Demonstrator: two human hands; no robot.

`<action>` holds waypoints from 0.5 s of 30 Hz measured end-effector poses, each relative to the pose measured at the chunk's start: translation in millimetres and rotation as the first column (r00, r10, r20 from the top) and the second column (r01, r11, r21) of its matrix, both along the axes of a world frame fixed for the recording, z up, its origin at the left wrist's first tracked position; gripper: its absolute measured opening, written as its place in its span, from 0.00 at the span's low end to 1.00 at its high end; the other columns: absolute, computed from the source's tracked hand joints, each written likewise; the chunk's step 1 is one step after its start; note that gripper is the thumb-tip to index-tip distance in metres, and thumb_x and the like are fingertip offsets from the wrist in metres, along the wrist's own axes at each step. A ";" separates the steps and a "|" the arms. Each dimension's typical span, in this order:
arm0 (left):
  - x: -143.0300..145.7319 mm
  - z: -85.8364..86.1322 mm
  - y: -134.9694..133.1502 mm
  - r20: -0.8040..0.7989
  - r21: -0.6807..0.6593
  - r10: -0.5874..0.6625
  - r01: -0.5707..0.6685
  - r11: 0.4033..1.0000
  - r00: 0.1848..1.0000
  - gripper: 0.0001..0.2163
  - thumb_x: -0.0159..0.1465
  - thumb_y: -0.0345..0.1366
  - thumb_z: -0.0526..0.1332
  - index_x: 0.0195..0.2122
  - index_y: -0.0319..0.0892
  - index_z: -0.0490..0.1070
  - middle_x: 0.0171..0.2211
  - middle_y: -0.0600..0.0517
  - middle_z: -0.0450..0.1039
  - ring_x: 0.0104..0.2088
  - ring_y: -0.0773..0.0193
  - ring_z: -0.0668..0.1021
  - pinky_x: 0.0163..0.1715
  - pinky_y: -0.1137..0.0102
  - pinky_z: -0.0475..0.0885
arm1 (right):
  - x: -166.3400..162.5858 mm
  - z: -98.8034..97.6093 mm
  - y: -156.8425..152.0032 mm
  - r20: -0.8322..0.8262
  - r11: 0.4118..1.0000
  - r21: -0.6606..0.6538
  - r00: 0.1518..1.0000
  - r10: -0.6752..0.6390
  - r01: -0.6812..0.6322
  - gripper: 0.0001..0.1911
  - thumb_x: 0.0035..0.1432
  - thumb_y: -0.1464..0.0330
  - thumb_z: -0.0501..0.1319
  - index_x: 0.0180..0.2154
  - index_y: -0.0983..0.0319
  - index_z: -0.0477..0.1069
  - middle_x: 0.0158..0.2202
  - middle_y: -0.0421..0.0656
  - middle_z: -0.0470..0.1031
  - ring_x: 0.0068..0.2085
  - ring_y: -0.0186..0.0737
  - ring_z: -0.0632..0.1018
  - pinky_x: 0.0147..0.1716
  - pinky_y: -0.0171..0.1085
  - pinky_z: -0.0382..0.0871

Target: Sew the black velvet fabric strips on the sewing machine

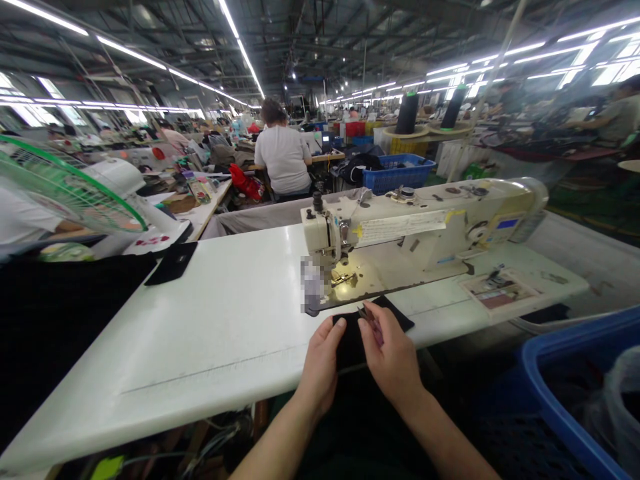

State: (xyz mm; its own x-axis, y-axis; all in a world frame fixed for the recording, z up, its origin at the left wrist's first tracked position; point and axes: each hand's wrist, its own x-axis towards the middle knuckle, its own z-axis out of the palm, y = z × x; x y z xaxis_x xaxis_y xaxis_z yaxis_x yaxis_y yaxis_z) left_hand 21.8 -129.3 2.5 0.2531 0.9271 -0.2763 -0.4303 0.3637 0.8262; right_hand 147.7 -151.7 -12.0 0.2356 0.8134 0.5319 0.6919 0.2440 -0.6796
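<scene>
A small piece of black fabric (356, 337) lies at the near edge of the white sewing table (210, 320), just in front of the cream sewing machine (415, 230). My left hand (321, 363) grips the fabric's left edge, thumb on top. My right hand (389, 353) rests on the right part of the fabric and holds small thread snips (371, 321), their tips pointing toward the machine's needle area (343, 270).
A pile of black fabric (55, 313) covers the table's left end, beside a green-rimmed fan (65, 190). A blue plastic crate (575, 393) stands at the right. A person in a white shirt (284, 159) sits at a station beyond the table. Thread cones (407, 113) stand farther back.
</scene>
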 end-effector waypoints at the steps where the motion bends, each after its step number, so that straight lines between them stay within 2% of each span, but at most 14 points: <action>1: -1.7 0.4 1.0 -0.009 0.000 -0.019 0.019 1.000 1.000 0.16 0.59 0.44 0.69 0.43 0.40 0.78 0.39 0.47 0.81 0.41 0.56 0.80 0.46 0.65 0.73 | 2.1 0.7 0.6 -0.032 1.000 -0.019 0.999 -0.019 0.019 0.17 0.67 0.62 0.56 0.53 0.62 0.69 0.43 0.49 0.77 0.41 0.43 0.80 0.40 0.40 0.77; 4: -6.2 2.1 3.2 -0.044 -0.008 -0.054 0.053 0.999 0.998 0.17 0.57 0.44 0.70 0.43 0.39 0.79 0.36 0.48 0.81 0.37 0.58 0.81 0.42 0.67 0.73 | 12.1 6.8 3.3 -0.107 0.997 -0.070 0.994 0.006 -0.013 0.16 0.61 0.60 0.62 0.48 0.60 0.70 0.45 0.49 0.76 0.45 0.45 0.79 0.45 0.43 0.76; 7: -9.8 4.9 5.6 -0.082 0.007 -0.061 0.062 0.998 0.995 0.16 0.55 0.44 0.72 0.41 0.40 0.79 0.34 0.49 0.81 0.35 0.61 0.80 0.38 0.70 0.73 | 22.8 14.8 6.4 -0.230 0.961 -0.176 0.958 0.170 -0.213 0.14 0.60 0.62 0.62 0.47 0.59 0.71 0.47 0.47 0.77 0.49 0.45 0.78 0.48 0.43 0.74; 10: -14.3 6.6 11.6 -0.133 0.059 -0.046 0.054 0.997 0.990 0.15 0.53 0.43 0.73 0.38 0.40 0.79 0.33 0.50 0.80 0.31 0.64 0.79 0.36 0.71 0.73 | 29.1 18.4 9.4 -0.343 0.903 -0.267 0.909 0.236 -0.336 0.13 0.59 0.62 0.62 0.45 0.59 0.74 0.45 0.45 0.79 0.47 0.44 0.79 0.48 0.42 0.74; 15: -26.1 8.9 27.6 -0.215 0.174 0.086 -0.049 0.984 0.973 0.16 0.51 0.45 0.74 0.36 0.40 0.78 0.30 0.53 0.78 0.30 0.67 0.76 0.33 0.74 0.71 | 33.4 18.4 12.6 -0.355 0.893 -0.331 0.917 0.181 -0.305 0.10 0.58 0.59 0.63 0.35 0.60 0.74 0.34 0.42 0.77 0.36 0.42 0.78 0.40 0.40 0.73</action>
State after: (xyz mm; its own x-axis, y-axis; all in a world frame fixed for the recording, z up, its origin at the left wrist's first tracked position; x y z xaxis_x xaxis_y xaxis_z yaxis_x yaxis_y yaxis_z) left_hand -4.3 -101.7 11.5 0.1384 0.9775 -0.1591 -0.2491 0.1898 0.9497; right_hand 181.1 -139.1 6.4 0.1050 0.9882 0.1117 0.3856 0.0630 -0.9205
